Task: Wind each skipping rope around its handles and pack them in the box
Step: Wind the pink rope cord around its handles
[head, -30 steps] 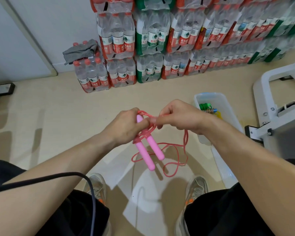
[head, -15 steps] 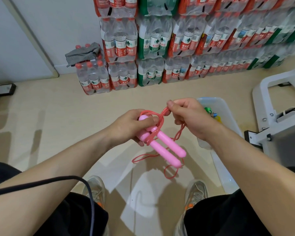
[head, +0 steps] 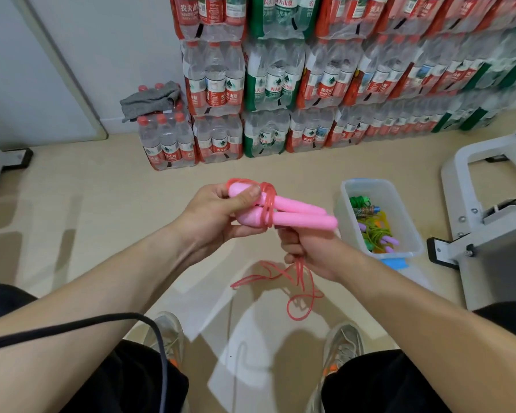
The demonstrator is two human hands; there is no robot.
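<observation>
Now level: the two pink handles [head: 298,214] lie side by side, pointing right toward the box [head: 370,181]; a second ago they hung tip-down. Left hand [head: 218,213] is clenched round their butt ends, thumb on top. Right hand [head: 310,251] has dropped from above the handles to just beneath them, fist closed on the rope [head: 267,204], drawing a turn down. Turns round the handles: three or four, bunched near the left thumb; exact count unclear. Slack [head: 298,281] dangles below the right fist, shorter than before. Judgement: winding under way, well short of done; packing not begun for this rope. Count: one pink rope, two handles, one open box on the floor at right, holding at least two other ropes, tangled.
</observation>
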